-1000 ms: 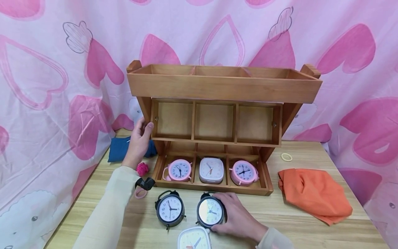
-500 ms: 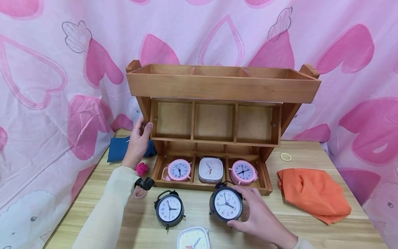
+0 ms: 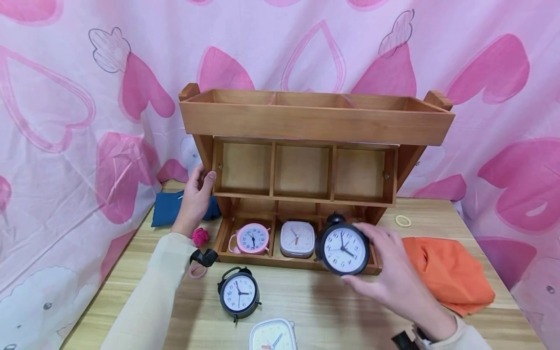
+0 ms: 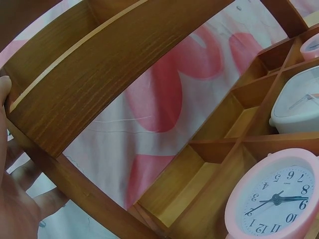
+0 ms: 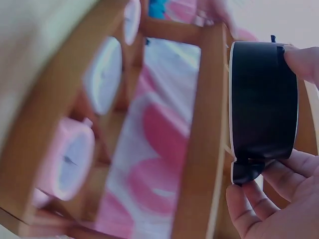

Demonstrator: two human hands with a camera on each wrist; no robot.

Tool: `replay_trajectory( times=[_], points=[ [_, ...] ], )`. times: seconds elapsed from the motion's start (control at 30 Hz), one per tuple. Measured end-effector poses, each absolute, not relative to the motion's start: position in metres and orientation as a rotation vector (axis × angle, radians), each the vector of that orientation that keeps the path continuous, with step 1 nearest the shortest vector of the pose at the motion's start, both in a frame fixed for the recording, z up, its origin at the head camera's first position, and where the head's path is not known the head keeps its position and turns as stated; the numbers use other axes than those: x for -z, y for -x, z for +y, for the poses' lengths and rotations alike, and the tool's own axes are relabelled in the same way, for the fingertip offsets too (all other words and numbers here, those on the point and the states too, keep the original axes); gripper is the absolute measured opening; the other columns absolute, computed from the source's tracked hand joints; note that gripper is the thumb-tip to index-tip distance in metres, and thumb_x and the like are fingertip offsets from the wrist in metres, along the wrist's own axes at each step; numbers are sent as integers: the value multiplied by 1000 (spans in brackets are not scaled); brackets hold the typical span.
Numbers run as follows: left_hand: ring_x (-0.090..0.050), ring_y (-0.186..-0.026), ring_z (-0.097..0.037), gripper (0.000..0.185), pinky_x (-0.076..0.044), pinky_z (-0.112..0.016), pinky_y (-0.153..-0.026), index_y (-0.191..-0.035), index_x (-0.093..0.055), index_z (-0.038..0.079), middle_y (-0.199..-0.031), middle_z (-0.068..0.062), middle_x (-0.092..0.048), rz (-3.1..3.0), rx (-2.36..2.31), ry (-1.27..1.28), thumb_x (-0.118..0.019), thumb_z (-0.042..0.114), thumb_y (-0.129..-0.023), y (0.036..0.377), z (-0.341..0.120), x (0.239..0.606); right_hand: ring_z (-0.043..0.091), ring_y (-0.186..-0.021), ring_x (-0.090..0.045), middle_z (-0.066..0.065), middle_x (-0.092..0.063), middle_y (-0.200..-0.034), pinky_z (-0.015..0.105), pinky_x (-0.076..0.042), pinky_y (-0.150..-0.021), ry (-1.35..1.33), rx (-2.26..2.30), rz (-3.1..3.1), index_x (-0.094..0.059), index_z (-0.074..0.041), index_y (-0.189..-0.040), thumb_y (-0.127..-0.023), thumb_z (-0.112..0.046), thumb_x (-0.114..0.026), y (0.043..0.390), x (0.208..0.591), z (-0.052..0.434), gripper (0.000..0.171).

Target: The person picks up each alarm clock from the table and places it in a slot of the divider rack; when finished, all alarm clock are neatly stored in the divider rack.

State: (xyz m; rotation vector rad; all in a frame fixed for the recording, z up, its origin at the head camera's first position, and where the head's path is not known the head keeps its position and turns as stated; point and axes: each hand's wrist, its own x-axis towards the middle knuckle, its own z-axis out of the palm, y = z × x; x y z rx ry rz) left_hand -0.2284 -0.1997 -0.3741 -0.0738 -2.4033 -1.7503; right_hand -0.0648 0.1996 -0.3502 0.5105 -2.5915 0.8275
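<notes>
A: Where's the black clock (image 3: pixel 343 248)?

B: In the right hand (image 3: pixel 391 272), fingers curled round its rim, face toward the camera, held off the bench (image 3: pixel 306 306) in front of the rack's (image 3: pixel 315 121) bottom-right slot. The empty middle row sits at abt 12 o'clock from it.

A: Left hand (image 3: pixel 195 197)?

B: Gripping the rack's left upright, at 9 o'clock from the clock.

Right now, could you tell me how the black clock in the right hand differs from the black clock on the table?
The held black clock is lifted off the table in the right hand, in front of the wooden rack; the other black clock lies untouched on the table. The held one looks larger, being nearer the camera. Both are round, with white dials.
</notes>
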Motion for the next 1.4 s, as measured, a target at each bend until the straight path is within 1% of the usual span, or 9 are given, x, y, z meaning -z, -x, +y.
replay_trajectory(
  times=[0.13, 0.27, 0.47, 0.57, 0.67, 0.8, 1.0, 1.23, 1.4],
  points=[
    [-34, -145, -28, 69, -34, -50, -116, -155, -26, 25, -157, -6, -36, -2402, 1754, 80, -44, 59, -98, 229, -200, 374, 20, -113, -42, 7, -59, -128, 44, -43, -84, -486, -833, -2564, -49, -12, -142, -55, -22, -96, 80, 332, 208, 100],
    [-36, -144, -27, 68, -35, -50, -116, -155, -28, 25, -156, -6, -37, -2394, 1758, 91, -45, 58, -98, 230, -198, 373, 27, -116, -39, 12, -58, -130, 45, -41, -84, -454, -857, -2548, -49, -10, -141, -57, -17, -96, 97, 318, 216, 96],
    [-36, -144, -26, 68, -35, -48, -115, -155, -27, 27, -156, -3, -37, -2399, 1757, 94, -45, 59, -98, 228, -196, 373, 38, -115, -38, 22, -55, -133, 43, -34, -81, -357, -849, -2542, -48, -3, -140, -63, -20, -93, 121, 307, 231, 91],
    [-35, -144, -25, 69, -35, -48, -116, -155, -26, 28, -157, -2, -36, -2406, 1762, 84, -45, 60, -97, 228, -196, 372, 40, -116, -37, 23, -56, -132, 47, -31, -84, -318, -844, -2522, -47, -2, -140, -65, -20, -92, 132, 303, 239, 89],
    [-35, -145, -26, 69, -34, -48, -116, -155, -26, 28, -157, -3, -36, -2408, 1767, 75, -45, 59, -97, 227, -196, 372, 40, -119, -36, 22, -57, -129, 48, -33, -86, -273, -854, -2515, -48, -3, -141, -67, -21, -91, 140, 301, 243, 87],
    [-34, -144, -27, 69, -34, -49, -116, -155, -26, 26, -157, -5, -36, -2403, 1773, 75, -44, 59, -98, 228, -197, 372, 39, -124, -34, 21, -56, -131, 51, -35, -89, -237, -873, -2513, -47, -4, -141, -69, -23, -89, 147, 303, 240, 85],
    [-35, -144, -27, 69, -34, -50, -116, -155, -28, 24, -156, -6, -37, -2384, 1778, 80, -45, 59, -98, 230, -198, 374, 43, -127, -35, 23, -55, -135, 62, -30, -98, -247, -788, -2435, -44, -4, -144, -70, -24, -87, 158, 311, 230, 88],
    [-36, -143, -27, 67, -33, -49, -117, -155, -28, 24, -156, -6, -38, -2369, 1800, 94, -46, 56, -99, 230, -197, 374, 45, -123, -42, 27, -54, -134, 59, -25, -105, -347, -604, -2332, -45, 2, -140, -67, -20, -87, 170, 328, 225, 88],
    [-36, -143, -28, 67, -33, -50, -117, -155, -29, 23, -156, -7, -38, -2369, 1785, 93, -46, 56, -99, 230, -199, 374, 47, -129, -36, 27, -48, -140, 60, -27, -107, -378, -544, -2369, -50, 3, -134, -70, -17, -88, 171, 335, 223, 77]
  ],
)
